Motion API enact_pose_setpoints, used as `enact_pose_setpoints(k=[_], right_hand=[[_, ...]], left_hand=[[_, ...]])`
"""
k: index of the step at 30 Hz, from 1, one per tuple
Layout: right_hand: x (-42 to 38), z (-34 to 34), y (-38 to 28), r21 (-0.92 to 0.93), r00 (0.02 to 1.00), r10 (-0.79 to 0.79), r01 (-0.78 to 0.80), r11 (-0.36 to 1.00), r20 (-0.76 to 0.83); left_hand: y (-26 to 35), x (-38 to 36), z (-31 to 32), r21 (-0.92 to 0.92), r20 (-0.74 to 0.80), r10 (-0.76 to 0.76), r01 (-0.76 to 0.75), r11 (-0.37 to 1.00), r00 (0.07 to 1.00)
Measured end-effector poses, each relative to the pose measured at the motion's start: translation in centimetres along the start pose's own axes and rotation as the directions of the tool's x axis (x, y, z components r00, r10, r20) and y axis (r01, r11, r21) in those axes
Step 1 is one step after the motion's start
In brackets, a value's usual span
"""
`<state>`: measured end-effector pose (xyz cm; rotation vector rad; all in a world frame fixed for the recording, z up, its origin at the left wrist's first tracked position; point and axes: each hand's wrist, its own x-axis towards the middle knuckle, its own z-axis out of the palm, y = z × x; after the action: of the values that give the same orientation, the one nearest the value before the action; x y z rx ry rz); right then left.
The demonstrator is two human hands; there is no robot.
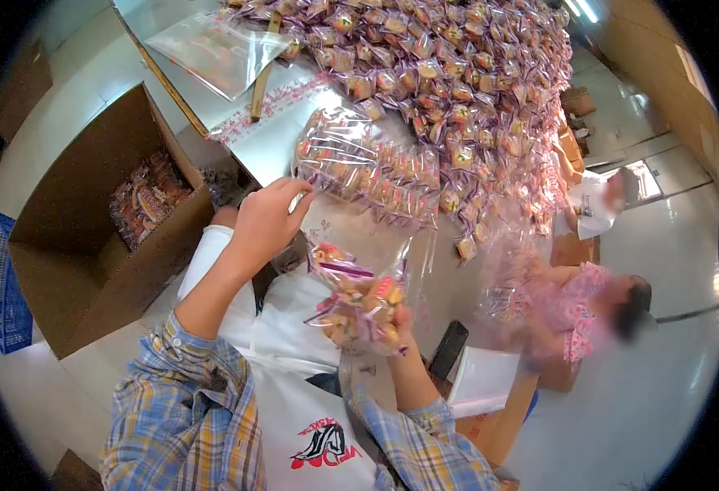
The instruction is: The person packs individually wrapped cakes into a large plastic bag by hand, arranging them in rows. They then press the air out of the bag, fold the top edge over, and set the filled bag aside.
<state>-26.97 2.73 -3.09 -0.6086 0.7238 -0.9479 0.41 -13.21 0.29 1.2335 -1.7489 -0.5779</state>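
My left hand [271, 221] is at the near edge of the table, its fingers pinched on the corner of a clear plastic bag [339, 159] that holds rows of small wrapped snacks. Lower and to the right, my right hand [400, 319] holds several small wrapped snacks [359, 299] in clear and purple wrappers, partly behind them. A large heap of the same wrapped snacks [457, 82] covers the far part of the table.
An open cardboard box [89, 213] with packed bags inside stands at left, beside a blue crate [6, 282]. Flat clear bags [212, 53] lie at the table's upper left. A black phone-like object [448, 349] lies near a white tray [484, 378]. Two people sit at right.
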Motion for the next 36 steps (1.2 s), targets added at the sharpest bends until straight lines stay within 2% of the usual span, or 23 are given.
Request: enact_pose_setpoints(k=[2, 4, 5, 6, 7, 8, 10, 12, 15, 16, 18, 19, 21, 22, 25, 26, 29, 30, 33, 34, 36], right_hand=[[2.2, 6.0, -1.1, 0.030, 0.997, -0.075, 0.076, 0.997, -0.032], [3.4, 4.5, -1.5, -0.131, 0.999, 0.026, -0.029, 0.991, -0.022], [4.0, 3.9, -1.7, -0.210, 0.997, 0.074, -0.076, 0.975, -0.017], [4.4, 4.0, -2.1, -0.226, 0.996, 0.083, -0.090, 0.970, -0.041], [4.8, 4.1, -2.8, -0.427, 1.000, -0.003, 0.005, 0.904, 0.006], [4.9, 4.5, -3.5, -0.604, 0.995, -0.074, 0.098, 0.791, 0.065], [4.7, 4.9, -5.2, -0.861, 0.977, -0.126, 0.213, 0.462, 0.174], [5.2, 5.2, -6.6, -0.959, 0.959, -0.096, 0.274, 0.067, 0.267], [5.6, 5.4, -7.8, -0.958, 0.958, -0.049, 0.285, 0.015, 0.284], [5.7, 5.1, -7.9, -0.955, 0.955, -0.051, 0.295, 0.030, 0.293], [5.8, 4.2, -7.4, -0.949, 0.951, -0.052, 0.309, 0.068, 0.306], [5.9, 3.9, -7.4, -0.943, 0.944, -0.026, 0.330, 0.040, 0.329], [5.7, 3.4, -7.4, -0.928, 0.928, 0.037, 0.371, -0.009, 0.371], [5.6, 3.2, -7.2, -0.921, 0.921, 0.027, 0.389, 0.013, 0.389], [5.3, 3.0, -6.9, -0.906, 0.907, -0.020, 0.421, 0.048, 0.420], [5.1, 2.8, -7.0, -0.908, 0.909, -0.024, 0.416, 0.045, 0.415], [4.6, 2.5, -6.8, -0.900, 0.900, -0.002, 0.436, 0.012, 0.436], [4.7, 2.5, -6.8, -0.892, 0.892, 0.013, 0.452, -0.005, 0.452], [4.3, 3.0, -7.1, -0.914, 0.914, 0.035, 0.404, 0.029, 0.405], [4.1, 2.7, -6.9, -0.921, 0.921, 0.014, 0.388, 0.024, 0.389], [4.1, 1.9, -6.7, -0.933, 0.933, -0.034, 0.360, 0.008, 0.359]], left_hand=[[0.6, -0.5, 0.0, -0.029, 0.004, -0.054, 0.054, 0.998, 0.999], [1.2, -0.6, 0.1, -0.045, -0.064, -0.063, 0.060, 0.997, 0.996], [1.7, -0.6, 0.3, 0.019, -0.006, -0.131, 0.131, 0.991, 0.991], [2.0, -0.8, 0.5, 0.057, -0.012, -0.119, 0.120, 0.991, 0.993], [2.8, -0.5, 0.4, 0.093, -0.017, -0.111, 0.112, 0.989, 0.994], [3.6, -0.5, -0.1, 0.039, 0.102, -0.252, 0.249, 0.968, 0.962], [3.0, -0.6, 0.2, 0.054, 0.078, -0.273, 0.269, 0.962, 0.959], [1.6, -1.0, 0.3, 0.032, 0.018, -0.280, 0.280, 0.960, 0.960], [0.1, -4.3, 0.0, -0.026, -0.134, -0.219, 0.218, 0.976, 0.966], [1.2, -5.6, -0.3, -0.123, -0.164, -0.292, 0.275, 0.954, 0.942], [1.6, -8.5, 0.1, -0.194, 0.051, -0.374, 0.377, 0.906, 0.926], [1.5, -9.1, 0.5, -0.222, 0.154, -0.403, 0.429, 0.875, 0.902], [1.1, -9.3, 1.8, -0.291, 0.360, -0.414, 0.522, 0.801, 0.836], [1.0, -9.4, 2.3, -0.312, 0.458, -0.405, 0.570, 0.760, 0.791], [0.2, -7.4, 3.2, -0.378, 0.715, -0.424, 0.818, 0.433, 0.555], [-0.3, -7.9, 5.2, -0.535, 0.646, -0.392, 0.755, 0.380, 0.655], [0.0, -6.9, 5.5, -0.564, 0.776, -0.324, 0.826, 0.026, 0.541], [0.1, -6.2, 5.9, -0.610, 0.769, -0.261, 0.792, -0.028, 0.583], [1.3, -5.3, 5.7, -0.628, 0.661, -0.373, 0.752, 0.201, 0.651], [2.6, -4.8, 5.1, -0.653, 0.617, -0.450, 0.739, 0.163, 0.645], [2.2, -5.1, 5.6, -0.659, 0.563, -0.496, 0.721, 0.215, 0.662]])
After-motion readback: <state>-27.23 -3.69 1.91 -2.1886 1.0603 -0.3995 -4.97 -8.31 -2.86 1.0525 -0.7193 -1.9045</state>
